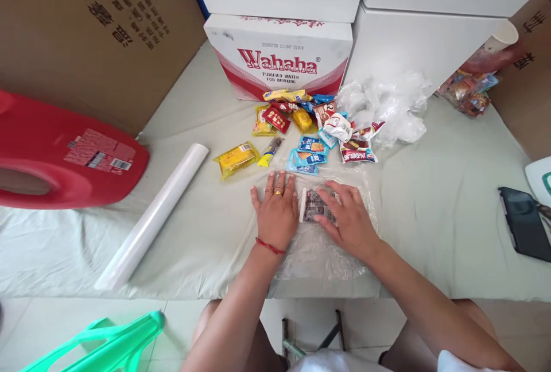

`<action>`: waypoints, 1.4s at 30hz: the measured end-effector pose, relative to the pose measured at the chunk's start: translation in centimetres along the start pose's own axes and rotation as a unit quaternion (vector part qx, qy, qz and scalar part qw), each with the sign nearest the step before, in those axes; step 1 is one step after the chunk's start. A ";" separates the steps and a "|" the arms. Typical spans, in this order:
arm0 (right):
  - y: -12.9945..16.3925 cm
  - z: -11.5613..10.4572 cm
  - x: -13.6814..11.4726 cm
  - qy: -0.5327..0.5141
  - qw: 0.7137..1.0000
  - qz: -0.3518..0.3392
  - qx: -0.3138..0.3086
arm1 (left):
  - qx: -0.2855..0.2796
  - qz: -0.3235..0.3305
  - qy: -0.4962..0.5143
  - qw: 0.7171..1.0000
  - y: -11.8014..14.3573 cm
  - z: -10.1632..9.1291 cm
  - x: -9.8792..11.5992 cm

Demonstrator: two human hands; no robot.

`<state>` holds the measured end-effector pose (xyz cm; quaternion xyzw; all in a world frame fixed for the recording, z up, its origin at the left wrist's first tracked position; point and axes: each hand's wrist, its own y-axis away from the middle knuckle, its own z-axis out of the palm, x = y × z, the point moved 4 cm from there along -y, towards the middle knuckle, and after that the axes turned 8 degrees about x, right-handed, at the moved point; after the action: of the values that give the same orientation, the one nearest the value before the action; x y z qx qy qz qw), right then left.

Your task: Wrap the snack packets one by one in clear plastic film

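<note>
Head view shows the person seated at a cloth-covered worktop, both hands pressed down on a clear plastic bag that lies flat at the near edge. The left hand rests palm down, fingers released and spread on the film, just left of a small dark snack packet that appears to sit inside or under the plastic; the glare makes it hard to say which. The right hand lies over the packet's right part, fingers flat and unclenched, touching it through or on the film.

The step in hand looks like flattening the bag around that single packet. The next move likely calls for holding the packet steady with one hand while the other reaches for another item or folds the film.

Beyond the hands lies a pile of snack packets, with crumpled plastic to its right and a Wahaha carton behind. A film roll lies well left; a phone lies far right.
</note>
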<state>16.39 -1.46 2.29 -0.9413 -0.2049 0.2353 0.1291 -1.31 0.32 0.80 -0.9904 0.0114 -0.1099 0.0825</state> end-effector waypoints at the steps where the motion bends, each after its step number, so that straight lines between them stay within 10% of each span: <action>1: 0.0 0.4 -0.4 0.005 0.999 -0.020 -0.025 | 0.002 -0.002 -0.002 1.000 0.1 0.0 0.0; 7: 0.3 1.3 0.6 0.010 0.996 -0.052 -0.077 | -0.004 -0.006 -0.012 1.000 0.3 0.2 0.1; 22: -1.3 -3.8 1.8 -0.040 0.999 -0.031 0.014 | -0.022 -0.017 0.003 1.000 0.2 0.2 -0.1; 32: -0.3 0.9 0.0 -0.041 0.994 -0.083 -0.059 | -0.041 -0.052 0.041 0.997 -0.2 -0.5 -0.2; 37: -5.8 -1.0 0.4 -0.089 0.995 -0.043 -0.026 | -0.023 -0.028 0.009 0.999 0.2 -0.1 0.0; 42: -16.3 3.4 -0.3 0.038 0.995 -0.058 -0.075 | -0.014 -0.025 0.000 1.000 0.3 0.5 -0.1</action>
<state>9.19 13.25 5.04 -0.9430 -0.2713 0.1758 0.0789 -1.35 0.08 0.27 -0.9914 -0.0117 -0.1118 0.0664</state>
